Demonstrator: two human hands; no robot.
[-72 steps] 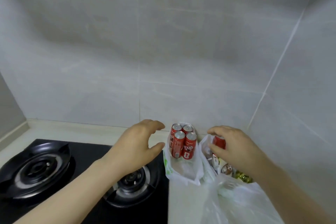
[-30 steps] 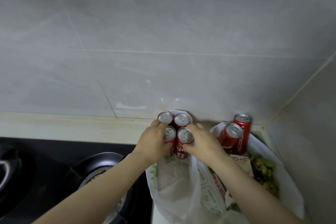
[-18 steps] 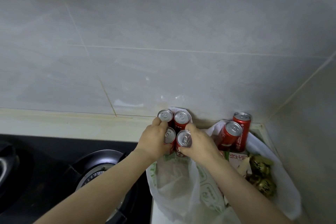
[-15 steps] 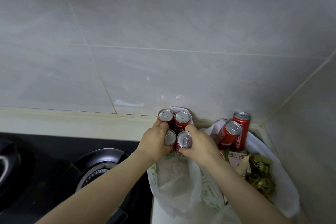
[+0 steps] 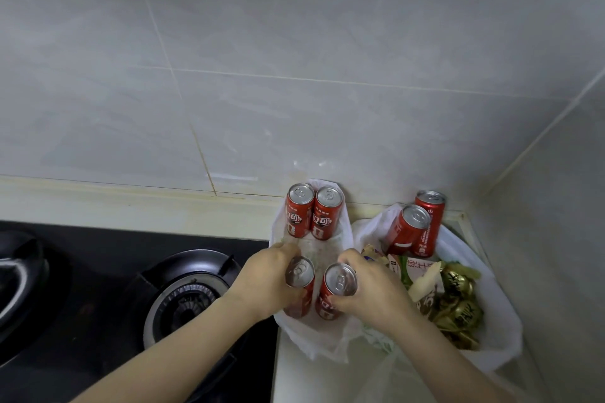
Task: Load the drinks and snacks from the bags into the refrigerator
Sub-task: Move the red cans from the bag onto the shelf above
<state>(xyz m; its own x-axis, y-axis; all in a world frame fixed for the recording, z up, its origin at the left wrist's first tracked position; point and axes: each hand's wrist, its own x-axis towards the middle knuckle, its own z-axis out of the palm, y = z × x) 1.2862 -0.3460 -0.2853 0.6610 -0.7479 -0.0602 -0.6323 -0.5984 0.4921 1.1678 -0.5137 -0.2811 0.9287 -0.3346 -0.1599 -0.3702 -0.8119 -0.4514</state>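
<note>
Two red cans are held, one per grip: the left can [image 5: 299, 275] is clasped by the left grip [image 5: 265, 281], the right can [image 5: 339, 285] by the right grip [image 5: 370, 291], both within the white bag [image 5: 311, 334] on the counter [image 5: 294, 379]. Further cans [image 5: 312, 216] are seen upright at its rear. Beside it, a second bag [image 5: 484, 337] is filled with more cans [image 5: 415, 229] and gold snacks [image 5: 458, 301].

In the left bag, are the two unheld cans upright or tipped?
Upright. The rear-left can and rear-right can stand side by side, lids up, in the white bag.
</note>
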